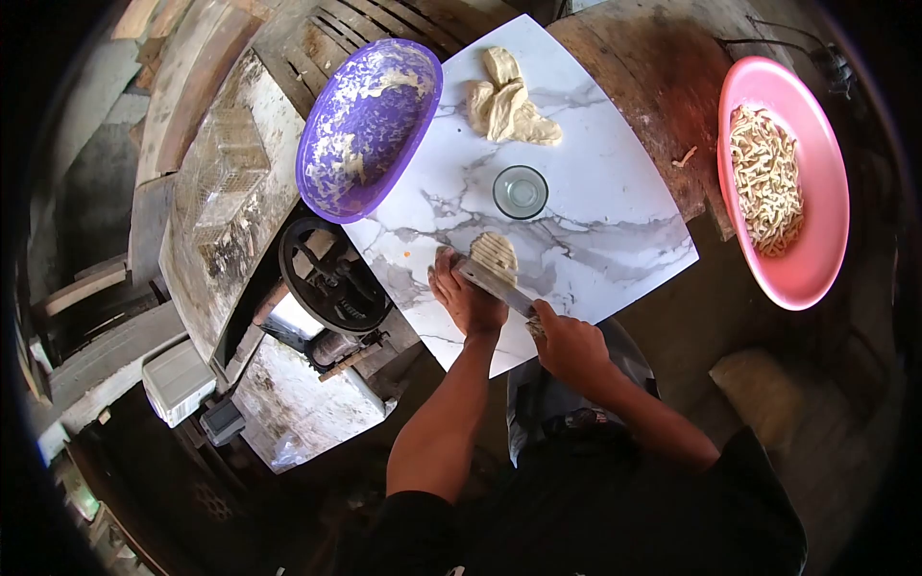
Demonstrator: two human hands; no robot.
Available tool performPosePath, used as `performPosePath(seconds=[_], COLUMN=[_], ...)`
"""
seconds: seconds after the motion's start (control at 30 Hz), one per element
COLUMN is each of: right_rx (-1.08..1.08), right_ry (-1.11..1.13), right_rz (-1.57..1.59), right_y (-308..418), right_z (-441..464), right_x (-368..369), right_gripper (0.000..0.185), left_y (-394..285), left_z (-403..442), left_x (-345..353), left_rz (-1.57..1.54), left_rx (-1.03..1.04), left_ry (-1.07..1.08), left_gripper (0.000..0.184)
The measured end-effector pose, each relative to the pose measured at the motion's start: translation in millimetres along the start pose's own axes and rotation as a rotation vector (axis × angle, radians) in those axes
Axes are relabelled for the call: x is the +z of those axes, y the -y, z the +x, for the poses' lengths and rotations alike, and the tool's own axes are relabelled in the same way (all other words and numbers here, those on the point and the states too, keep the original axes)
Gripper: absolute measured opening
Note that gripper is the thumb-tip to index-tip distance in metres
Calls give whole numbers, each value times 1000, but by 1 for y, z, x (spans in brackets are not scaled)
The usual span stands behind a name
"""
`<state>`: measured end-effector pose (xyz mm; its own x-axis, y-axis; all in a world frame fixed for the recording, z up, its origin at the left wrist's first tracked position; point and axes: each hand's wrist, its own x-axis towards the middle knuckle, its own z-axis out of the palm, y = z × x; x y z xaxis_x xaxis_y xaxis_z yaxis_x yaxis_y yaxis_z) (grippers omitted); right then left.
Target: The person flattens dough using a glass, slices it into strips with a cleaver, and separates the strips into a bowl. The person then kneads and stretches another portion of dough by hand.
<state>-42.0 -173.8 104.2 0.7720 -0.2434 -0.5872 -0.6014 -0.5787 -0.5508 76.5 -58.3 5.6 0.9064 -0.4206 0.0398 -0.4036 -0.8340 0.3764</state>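
Right hand gripping a blade over scored dough

The right hand [569,341] is wrapping closely around the near end of a long, flat blade [499,286]. The left hand [466,296] is resting by the far end, its fingers slightly spread; whether it is gripping the metal, one cannot tell. The flat piece of dough [494,253] is lying on the marble-patterned table [615,221] just beyond the blade, parallel lines running across its surface. Farther out, a clear glass [521,192] is standing near the middle of the table, and folded lumps of dough [509,101] are sitting toward the far end. A purple basin [389,144], its inside smeared with pale residue, is overlapping the table's left edge. Well apart on the right, a pink basin [824,206] is holding many short pale strips [765,182]. A black wheel [331,274] is standing below the purple basin, left of the table.
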Motion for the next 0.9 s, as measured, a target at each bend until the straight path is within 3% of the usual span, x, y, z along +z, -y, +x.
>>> performPosePath(seconds=[0.13, 0.27, 0.57, 0.63, 0.73, 0.9], right_rx=[-28, 18, 40, 50, 41, -36], right_ry=[-66, 12, -50, -72, -174, -180], right_rz=[25, 39, 28, 18, 27, 106], right_y=[-9, -9, -37, -43, -53, -56], right_z=[-6, -16, -47, -56, -68, -73], right_x=[6, -4, 8, 13, 17, 11], right_gripper=[40, 43, 42, 41, 34, 32], left_y=[1, 0, -2, 0, 4, 12], left_z=[1, 1, 0, 0, 0, -2], left_x=[2, 2, -2, 6, 13, 19], left_rz=[-13, -5, -28, -47, -112, -317], left_rx=[41, 55, 3, -8, 44, -26], left_ry=[-56, -73, -8, -102, -201, -284], left_gripper=[77, 71, 37, 22, 13, 11])
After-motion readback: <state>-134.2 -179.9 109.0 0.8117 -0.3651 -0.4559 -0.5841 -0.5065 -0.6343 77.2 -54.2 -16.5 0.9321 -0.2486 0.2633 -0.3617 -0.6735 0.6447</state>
